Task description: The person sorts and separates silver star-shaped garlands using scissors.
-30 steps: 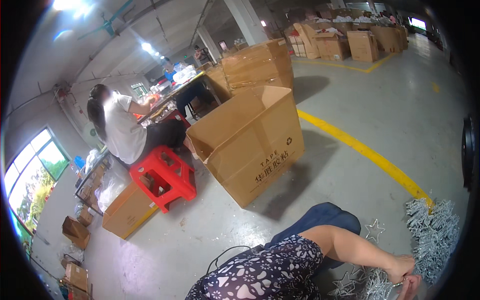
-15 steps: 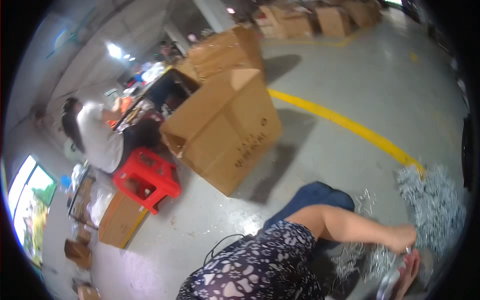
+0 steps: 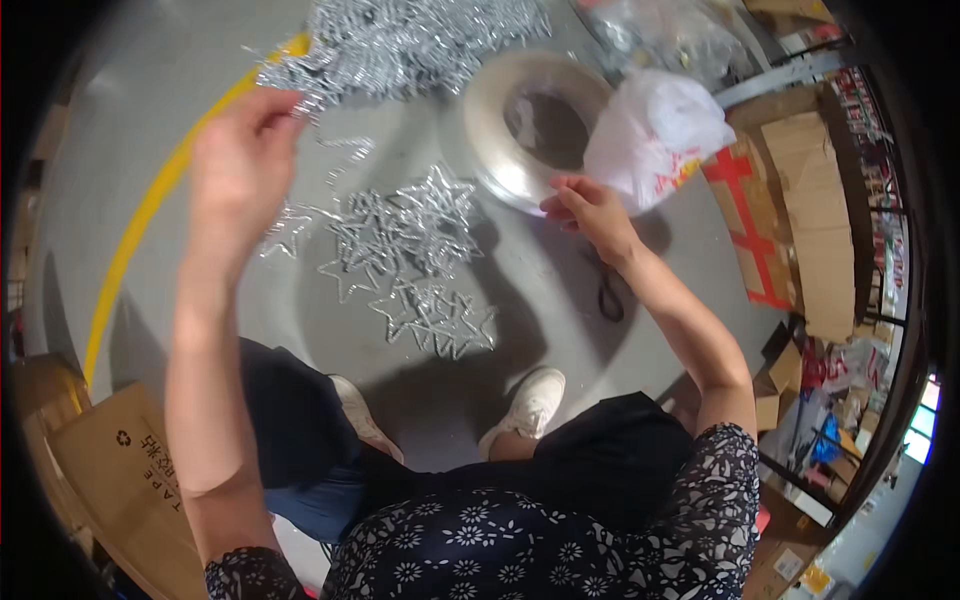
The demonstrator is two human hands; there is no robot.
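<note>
My left hand (image 3: 243, 165) reaches out at the upper left, fingertips pinched at the edge of a pile of silver tinsel pieces (image 3: 400, 45). Whether they grip a strand of it is hard to make out. My right hand (image 3: 597, 218) has its fingers loosely bent and apart, beside the lower rim of a large roll of clear plastic (image 3: 490, 150); nothing shows in it. Between my hands, several silver tinsel stars (image 3: 410, 235) lie in a heap on the floor. A smaller group of stars (image 3: 440, 318) lies nearer my feet.
A white plastic bag (image 3: 655, 130) leans by the roll's right side. Cardboard with red tape (image 3: 750, 220) and a loaded shelf rack (image 3: 890, 290) stand at the right. A large carton (image 3: 120, 470) is at the lower left. A yellow floor line (image 3: 135, 220) curves along the left.
The view has swung from the room, a seated person and a red stool down to the floor before me. Both my hands are now fully in sight and apart; earlier they were close together beside the tinsel.
</note>
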